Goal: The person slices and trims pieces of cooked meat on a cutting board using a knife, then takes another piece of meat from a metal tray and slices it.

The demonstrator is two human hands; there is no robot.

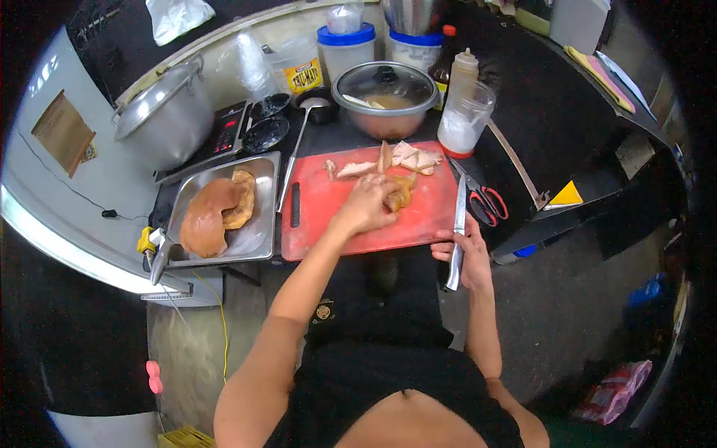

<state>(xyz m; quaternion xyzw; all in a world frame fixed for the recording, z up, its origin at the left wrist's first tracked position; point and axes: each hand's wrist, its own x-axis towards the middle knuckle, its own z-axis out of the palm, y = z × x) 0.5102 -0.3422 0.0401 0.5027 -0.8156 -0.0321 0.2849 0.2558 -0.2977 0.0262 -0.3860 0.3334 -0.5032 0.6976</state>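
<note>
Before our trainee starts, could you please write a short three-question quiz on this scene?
1. Which hand holds the knife?
2. True or false: a glass lid covers the large bowl.
3. Fill in: in this view, the metal tray sits to the ____ of the red cutting board.

Key: 1. The right hand. 2. True. 3. Left.
</note>
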